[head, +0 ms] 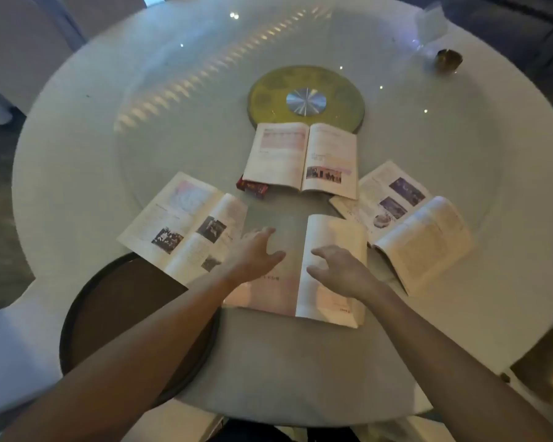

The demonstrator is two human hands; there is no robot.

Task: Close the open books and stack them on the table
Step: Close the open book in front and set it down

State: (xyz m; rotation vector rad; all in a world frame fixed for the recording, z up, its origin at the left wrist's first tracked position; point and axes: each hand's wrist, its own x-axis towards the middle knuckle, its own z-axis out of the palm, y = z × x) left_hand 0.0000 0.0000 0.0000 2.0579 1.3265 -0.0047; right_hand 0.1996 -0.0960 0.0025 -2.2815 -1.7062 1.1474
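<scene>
Several open books lie on a round white table (77, 129). The nearest book (332, 237) lies in front of me, its left page blurred as if mid-turn. My left hand (253, 253) hovers over that left page with fingers spread. My right hand (339, 269) rests on the right page, fingers curled and apart, holding nothing. Another open book (179, 224) lies to the left, one (304, 157) sits beyond near the table's middle, and one (406, 224) lies to the right, its pages bulging upward.
A dark round tray (115, 314) sits at the near left, partly under the left book. A gold turntable disc (304, 97) marks the table's centre. A small red box (253, 188) peeks from under the far book. A brass cup (449, 60) stands far right.
</scene>
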